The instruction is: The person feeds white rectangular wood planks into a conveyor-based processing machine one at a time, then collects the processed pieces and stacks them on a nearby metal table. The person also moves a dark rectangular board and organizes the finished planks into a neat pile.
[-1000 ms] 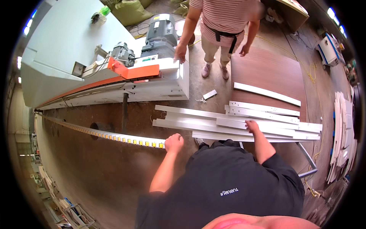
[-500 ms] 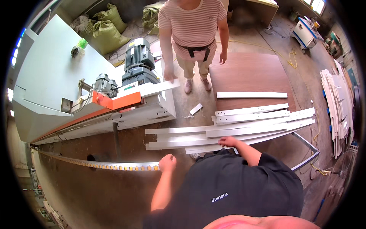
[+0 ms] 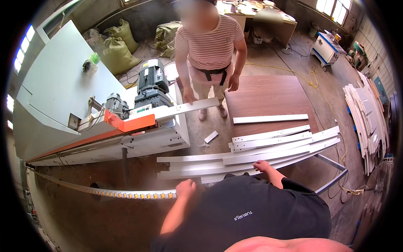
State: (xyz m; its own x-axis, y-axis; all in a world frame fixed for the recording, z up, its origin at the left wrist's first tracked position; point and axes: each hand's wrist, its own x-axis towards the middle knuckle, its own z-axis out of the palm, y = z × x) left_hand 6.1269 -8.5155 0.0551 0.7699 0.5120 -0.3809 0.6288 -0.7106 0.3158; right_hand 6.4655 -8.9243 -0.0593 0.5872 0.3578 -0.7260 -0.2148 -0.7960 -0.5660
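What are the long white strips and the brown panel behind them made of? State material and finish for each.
White strips: likely laminated board, smooth matte white faces, thin, straight-cut and rigid; the core does not show. Brown panel: apparently wood-grain laminate or veneer board, dark even tone with faint streaks and a slight sheen.

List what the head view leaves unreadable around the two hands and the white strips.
- Left hand: fist at the roller rail; whether it grips anything cannot be told.
- Right hand: fingers curl at the white strips; grip unclear.
- Near edge of the strips: hidden by the black shirt.
- Rail's left end: lost in the fisheye rim.
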